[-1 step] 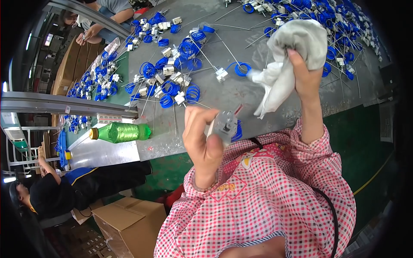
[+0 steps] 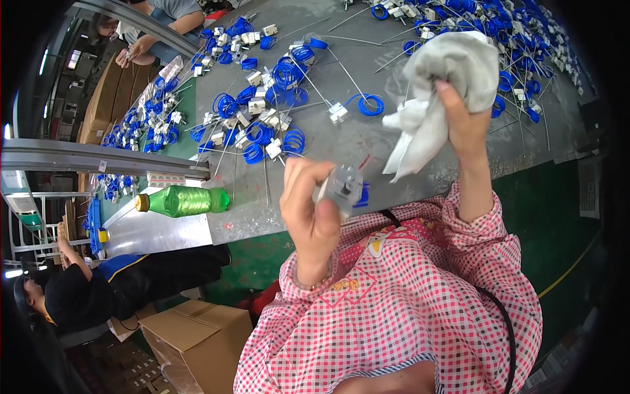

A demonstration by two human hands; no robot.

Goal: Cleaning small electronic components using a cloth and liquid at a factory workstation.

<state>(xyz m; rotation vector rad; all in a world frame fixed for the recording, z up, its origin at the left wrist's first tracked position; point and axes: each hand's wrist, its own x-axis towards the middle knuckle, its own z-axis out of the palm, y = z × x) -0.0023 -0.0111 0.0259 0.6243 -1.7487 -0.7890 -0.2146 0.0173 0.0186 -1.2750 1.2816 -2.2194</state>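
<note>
My left hand (image 2: 307,220) is closed on a capillary thermostat (image 2: 344,186), a small boxy part with a greyish, see-through face turned to the right. Part of a blue coil (image 2: 362,196) shows just behind it. In my right hand (image 2: 464,121) is a bunched white cloth (image 2: 453,59), greyish in places, with a loose end hanging to the left. The cloth and the thermostat are apart, both held above the grey worktable (image 2: 315,141). On the table beyond my left hand lies a heap of similar white blocks with blue coils (image 2: 259,134) and thin metal rods.
A bigger pile of blue-coiled thermostats (image 2: 518,39) covers the far right. A green bottle (image 2: 184,201) lies at the table's left edge, near a metal rail (image 2: 98,156). A cardboard box (image 2: 197,341) stands lower left. Two people (image 2: 79,289) are at the left.
The cloth's loose end has swung slightly, and the cloth has shifted a little in my right hand. The thermostat in my left hand is turned slightly.
</note>
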